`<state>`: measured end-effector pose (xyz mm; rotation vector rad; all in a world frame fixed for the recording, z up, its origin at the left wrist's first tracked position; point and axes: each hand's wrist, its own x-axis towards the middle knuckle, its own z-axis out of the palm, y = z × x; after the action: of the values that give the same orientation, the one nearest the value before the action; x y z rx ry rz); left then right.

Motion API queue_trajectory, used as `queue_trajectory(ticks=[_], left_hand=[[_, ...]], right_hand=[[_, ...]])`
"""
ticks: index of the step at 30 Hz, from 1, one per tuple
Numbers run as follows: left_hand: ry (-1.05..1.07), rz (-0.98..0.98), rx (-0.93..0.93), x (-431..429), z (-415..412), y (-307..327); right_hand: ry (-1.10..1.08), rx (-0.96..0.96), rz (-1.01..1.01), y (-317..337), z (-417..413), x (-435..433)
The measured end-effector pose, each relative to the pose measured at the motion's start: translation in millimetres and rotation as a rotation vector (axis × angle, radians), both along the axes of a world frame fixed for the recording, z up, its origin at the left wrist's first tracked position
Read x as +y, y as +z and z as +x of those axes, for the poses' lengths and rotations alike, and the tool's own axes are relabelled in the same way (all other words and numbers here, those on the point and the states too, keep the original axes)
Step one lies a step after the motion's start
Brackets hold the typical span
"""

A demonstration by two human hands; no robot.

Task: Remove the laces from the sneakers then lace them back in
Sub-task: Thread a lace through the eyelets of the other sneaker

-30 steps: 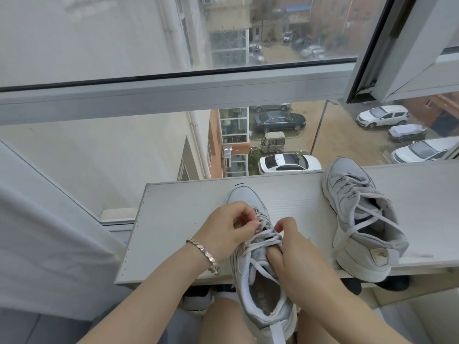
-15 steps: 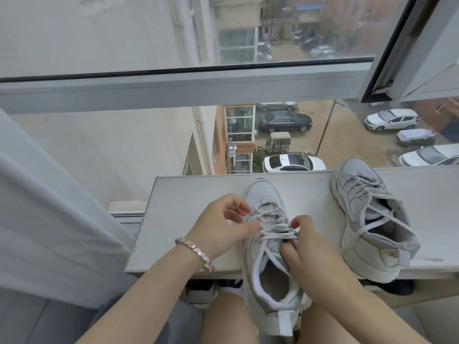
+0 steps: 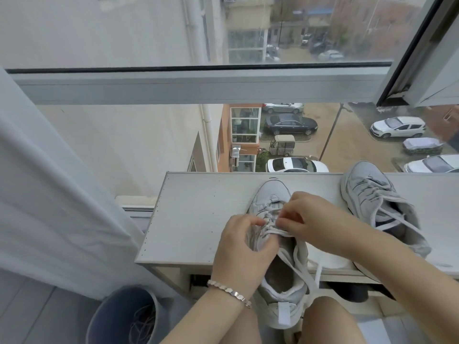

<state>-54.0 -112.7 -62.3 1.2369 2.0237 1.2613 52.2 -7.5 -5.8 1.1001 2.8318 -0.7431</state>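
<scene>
laces (image 3: 272, 230) in left hand (image 3: 244, 247), right hand (image 3: 306, 219)

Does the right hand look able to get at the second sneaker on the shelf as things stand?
Probably yes: the second sneaker lies just beside the right hand with nothing between, though that hand now pinches the near sneaker's lace.

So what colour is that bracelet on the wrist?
The bracelet is silvery; the head view shows it best.
</scene>
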Motion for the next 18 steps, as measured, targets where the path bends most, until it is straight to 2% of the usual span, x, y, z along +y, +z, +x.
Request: queue_trajectory(ticks=[6, 10, 13, 18], left_hand=[[0.154, 0.108, -0.035, -0.8, 8.1, -10.5], [0.187, 0.139, -0.033, 0.0, 11.4, -11.0], [0.202, 0.152, -0.027, -1.3, 12.0, -10.6], [0.207, 0.144, -0.018, -1.6, 11.9, -10.7]], right_hand=[[0.062, 0.197, -0.009, -4.0, 11.6, -9.4], [-0.121, 0.290, -0.131, -8.9, 5.0, -9.8], [-0.170, 0.173, -0.187, -4.8, -5.8, -2.6], [-0.081, -0.026, -0.268, 5.3, -13.8, 6.4]])
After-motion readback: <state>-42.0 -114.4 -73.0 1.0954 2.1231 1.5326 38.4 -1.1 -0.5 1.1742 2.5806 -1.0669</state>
